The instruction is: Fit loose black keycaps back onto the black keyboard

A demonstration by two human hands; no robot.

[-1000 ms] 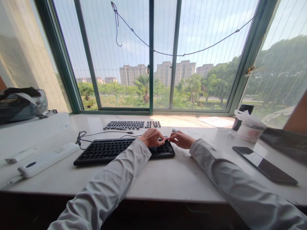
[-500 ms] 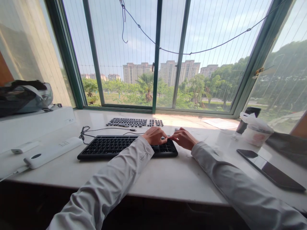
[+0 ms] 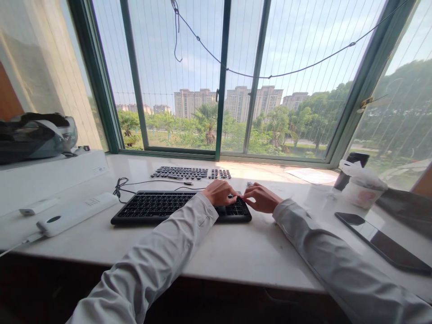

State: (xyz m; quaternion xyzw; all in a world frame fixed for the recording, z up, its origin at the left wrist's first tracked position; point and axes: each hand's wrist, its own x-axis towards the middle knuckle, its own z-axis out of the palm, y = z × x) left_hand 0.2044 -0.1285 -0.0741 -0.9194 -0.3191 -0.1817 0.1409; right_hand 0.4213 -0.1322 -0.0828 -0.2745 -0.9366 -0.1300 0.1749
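Observation:
A black keyboard [image 3: 158,207] lies on the white windowsill counter, its right end partly under my hands. My left hand [image 3: 219,192] is over the keyboard's right part, fingers curled and pinched near its top right keys. Beside it, my right hand [image 3: 263,198] has its fingers bent down to the keyboard's upper right corner, the fingertips of both hands almost meeting. A small pale object [image 3: 249,183] shows behind the right knuckles; its kind is unclear. Anything between the fingertips is too small to make out. Behind the keyboard, loose black keycaps [image 3: 180,173] lie in rows.
A black cable [image 3: 121,185] coils at the keyboard's upper left. Left are a white power strip-like device [image 3: 76,215] and a white box [image 3: 50,173] bearing a headset. Right are a phone [image 3: 381,240], a bagged cup [image 3: 362,189] and a paper sheet [image 3: 310,175]. Windows stand behind.
My right hand has drawn back slightly to the right, its fingers more bent. My left hand stays over the same part of the keyboard. The view has shifted a little.

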